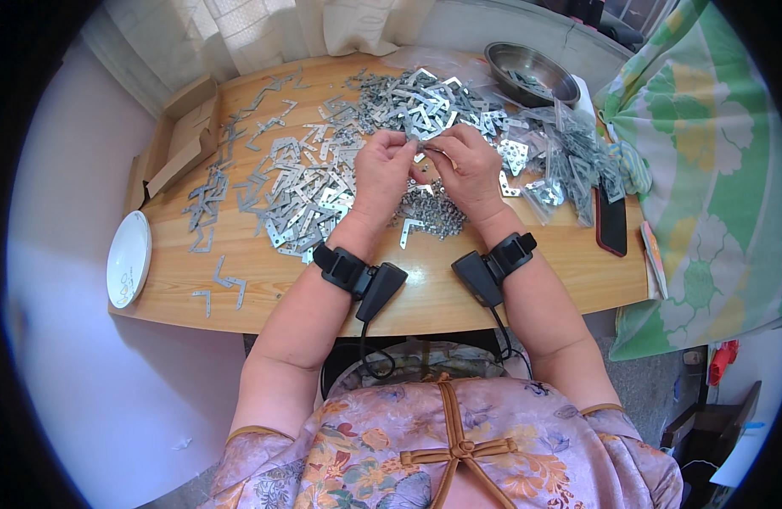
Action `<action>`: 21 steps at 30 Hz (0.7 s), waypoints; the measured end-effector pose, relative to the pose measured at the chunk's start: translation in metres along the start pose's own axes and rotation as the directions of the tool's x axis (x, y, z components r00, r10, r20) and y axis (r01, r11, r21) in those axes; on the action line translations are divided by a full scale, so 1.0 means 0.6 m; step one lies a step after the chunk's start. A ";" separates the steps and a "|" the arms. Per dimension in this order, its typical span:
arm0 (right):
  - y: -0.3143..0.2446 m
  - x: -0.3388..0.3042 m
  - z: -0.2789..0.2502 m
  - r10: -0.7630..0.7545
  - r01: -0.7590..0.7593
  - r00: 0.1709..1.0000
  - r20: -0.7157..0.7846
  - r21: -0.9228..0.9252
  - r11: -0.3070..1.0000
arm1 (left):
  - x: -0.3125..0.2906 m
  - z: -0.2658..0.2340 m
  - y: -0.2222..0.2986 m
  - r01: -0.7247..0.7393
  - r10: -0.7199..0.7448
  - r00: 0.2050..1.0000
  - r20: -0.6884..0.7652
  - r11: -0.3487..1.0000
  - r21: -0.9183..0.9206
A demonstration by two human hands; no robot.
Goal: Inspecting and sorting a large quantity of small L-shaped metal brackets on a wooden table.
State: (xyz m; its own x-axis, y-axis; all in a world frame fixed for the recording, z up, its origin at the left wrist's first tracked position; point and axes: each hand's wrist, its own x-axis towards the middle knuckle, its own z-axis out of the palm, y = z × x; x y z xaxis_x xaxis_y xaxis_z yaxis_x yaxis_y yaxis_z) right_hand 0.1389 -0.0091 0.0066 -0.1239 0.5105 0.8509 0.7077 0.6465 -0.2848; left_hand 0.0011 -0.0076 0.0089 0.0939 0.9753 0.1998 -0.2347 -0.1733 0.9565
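Observation:
My left hand and my right hand meet over the middle of the table, fingertips pinched close together. Between them is a small greyish thing, mostly hidden by the fingers; its kind cannot be made out. Beneath and in front of my hands lies a heap of small screws. One L-shaped metal corner bracket rests at the near edge of that heap. A wide spread of loose corner brackets lies left of my left hand, and a taller bracket pile rises beyond both hands.
Filled clear plastic bags are heaped at the right, near a metal bowl and a dark phone. At the left are an open cardboard box and a white plate. A green-and-white patterned cloth hangs beside the table.

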 end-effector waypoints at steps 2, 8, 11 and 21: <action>0.001 -0.001 0.002 0.000 0.000 1.000 0.002 -0.021 1.000 | 0.000 0.001 -0.004 -0.006 0.006 1.000 0.004 1.000 -0.001; -0.010 -0.007 0.009 0.096 -0.095 0.995 0.014 -0.082 0.992 | -0.003 0.009 -0.007 -0.073 0.072 0.997 0.021 0.995 0.072; -0.012 -0.011 0.012 0.183 -0.176 0.982 0.041 -0.127 0.976 | -0.006 0.015 -0.007 -0.140 0.137 0.990 0.031 0.982 0.126; -0.013 -0.015 0.015 0.324 -0.288 0.941 0.092 -0.279 0.916 | -0.006 0.008 -0.013 -0.074 0.064 0.994 0.088 0.990 0.123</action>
State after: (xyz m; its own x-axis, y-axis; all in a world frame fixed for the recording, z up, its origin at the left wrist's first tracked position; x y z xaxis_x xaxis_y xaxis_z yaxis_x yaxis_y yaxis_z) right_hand 0.1283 -0.0135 -0.0026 0.0490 0.7424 0.6681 0.8780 0.2868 -0.3832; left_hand 0.0074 -0.0107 0.0015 0.1634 0.9465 0.2784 -0.1205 -0.2609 0.9578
